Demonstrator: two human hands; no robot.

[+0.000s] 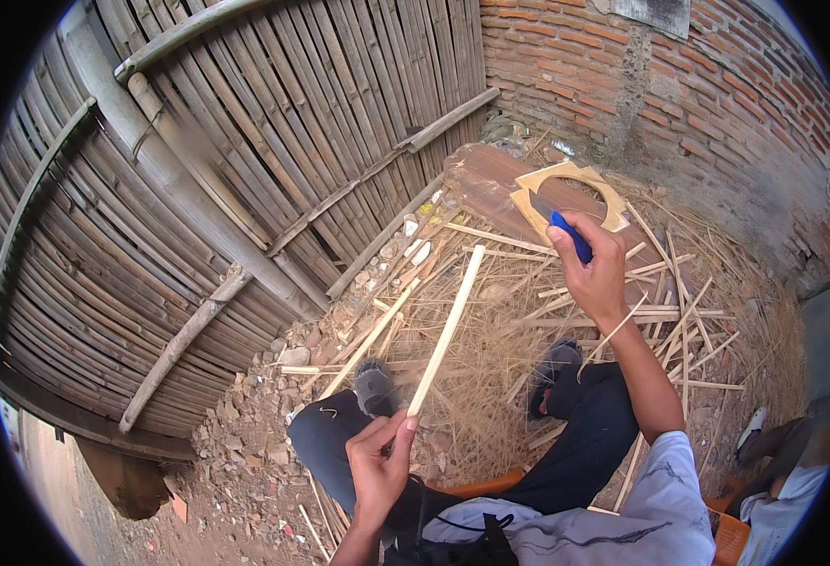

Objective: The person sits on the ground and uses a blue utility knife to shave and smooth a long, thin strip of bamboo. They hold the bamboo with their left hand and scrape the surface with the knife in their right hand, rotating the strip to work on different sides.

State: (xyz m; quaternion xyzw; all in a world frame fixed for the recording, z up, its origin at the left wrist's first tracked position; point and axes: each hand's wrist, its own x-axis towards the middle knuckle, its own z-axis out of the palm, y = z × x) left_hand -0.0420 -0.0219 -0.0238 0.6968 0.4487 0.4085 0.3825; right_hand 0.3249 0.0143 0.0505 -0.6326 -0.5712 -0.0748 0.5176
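My left hand (382, 467) pinches the lower end of a pale, flat bamboo strip (448, 330) between thumb and fingers. The strip slants up and to the right, its far end free in the air. My right hand (596, 264) is wrapped round the blue handle of a utility knife (570, 238), held apart from the strip. Its grey blade points up and to the left, in front of a wooden board with a large round cutout (613, 193). A thin shaving (620, 327) lies across my right wrist.
Under the cutout board lies a brown panel (490, 184). Loose bamboo strips (687, 316) and fine shavings (490, 358) cover the ground. A bamboo fence (245, 123) rises at left, a brick wall (717, 104) at far right. Another person (788, 462) sits at right.
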